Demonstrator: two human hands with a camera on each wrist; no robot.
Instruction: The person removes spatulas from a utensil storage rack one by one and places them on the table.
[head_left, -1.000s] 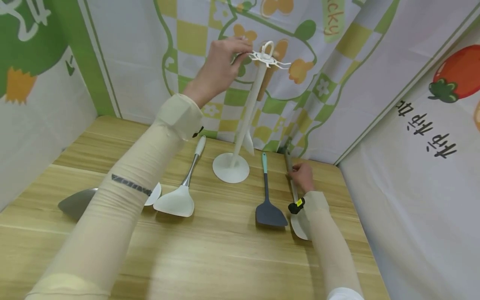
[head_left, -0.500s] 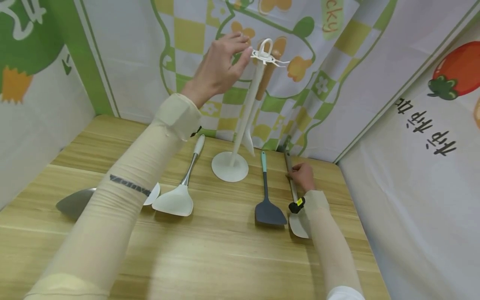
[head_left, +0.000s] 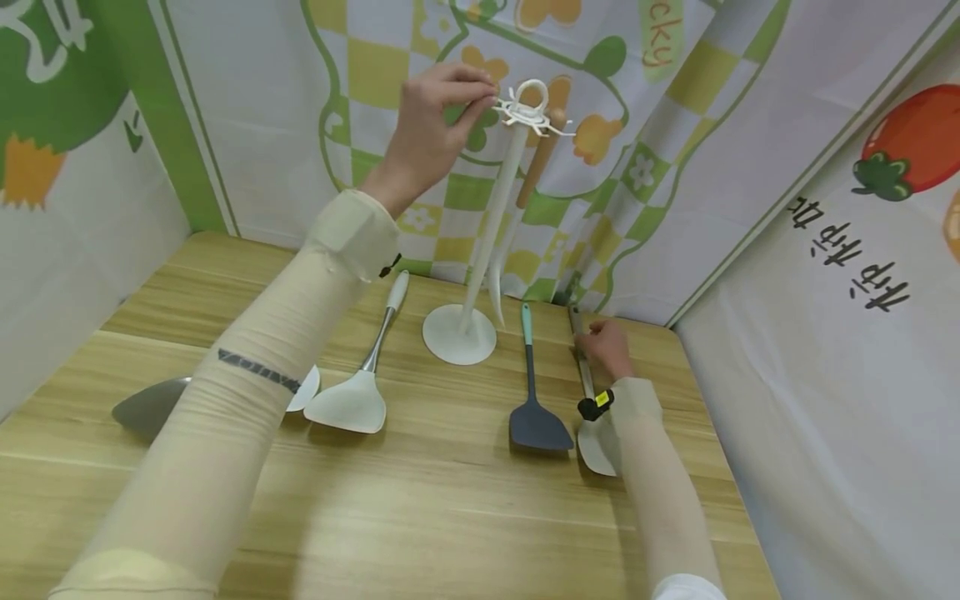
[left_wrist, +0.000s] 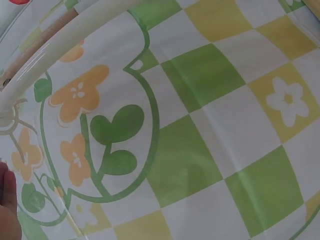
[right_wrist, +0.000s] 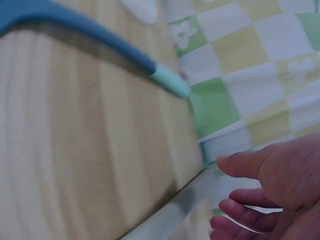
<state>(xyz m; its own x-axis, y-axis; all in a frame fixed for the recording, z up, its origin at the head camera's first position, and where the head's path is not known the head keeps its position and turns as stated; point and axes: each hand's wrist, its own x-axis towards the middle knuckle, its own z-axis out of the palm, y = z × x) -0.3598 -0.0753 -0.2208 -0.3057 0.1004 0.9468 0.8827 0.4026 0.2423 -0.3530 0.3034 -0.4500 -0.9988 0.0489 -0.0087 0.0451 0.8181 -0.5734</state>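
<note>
In the head view my left hand [head_left: 438, 125] pinches a hook at the top of a white utensil rack [head_left: 491, 225], which stands upright on a round base. From the rack's far side hangs a utensil with a wooden handle [head_left: 542, 162] and a pale, thin-looking head. My right hand [head_left: 607, 348] is at the handle of a grey-beige spatula [head_left: 597, 446] lying on the table. The right wrist view shows the thumb and fingers spread apart beside that handle [right_wrist: 167, 217]. Left of it lies a dark spatula [head_left: 538, 425] with a mint-green handle end.
A white turner [head_left: 348, 404] with a metal shaft lies left of the rack on the wooden table [head_left: 420, 508]. Partly under my left forearm are a grey metal utensil head [head_left: 150, 407] and a white one [head_left: 305, 390]. A patterned curtain [head_left: 378, 75] hangs close behind the rack.
The rack's top has turned, its ring now facing me more and the hanging utensil seen edge-on. My left fingers came off the hook, then pinched again. The right hand has barely moved.
</note>
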